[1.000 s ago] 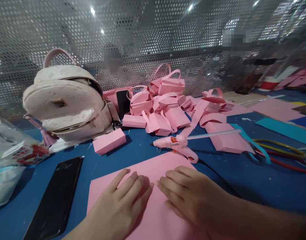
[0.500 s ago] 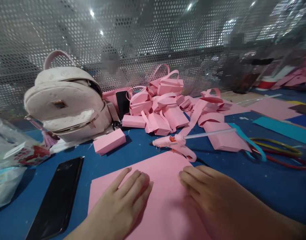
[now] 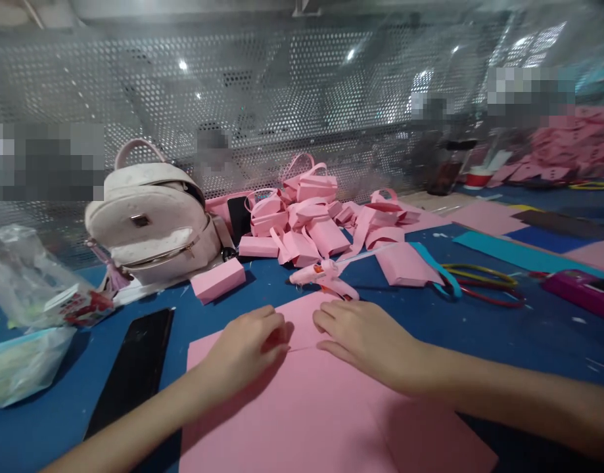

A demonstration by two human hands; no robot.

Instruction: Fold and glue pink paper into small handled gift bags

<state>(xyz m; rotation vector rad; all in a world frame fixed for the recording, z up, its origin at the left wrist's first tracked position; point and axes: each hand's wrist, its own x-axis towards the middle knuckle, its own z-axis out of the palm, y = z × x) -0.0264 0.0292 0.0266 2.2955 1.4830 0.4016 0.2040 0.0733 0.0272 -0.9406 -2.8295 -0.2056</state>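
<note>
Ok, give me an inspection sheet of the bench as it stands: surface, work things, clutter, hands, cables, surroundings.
Surface: blue table, small white flecks.
Work things: pink sheet flat, a crease line across it near the fingers.
Clutter: glue gun, heap of pink paper bags, pink box, backpack, black phone, plastic bags.
Hands: left hand and right hand both pressing on the sheet.
Cables: coloured cords lying right.
Surroundings: perforated metal screen behind.

Your left hand hides the pink sheet beneath its fingers; the sheet's near edge is cropped.
</note>
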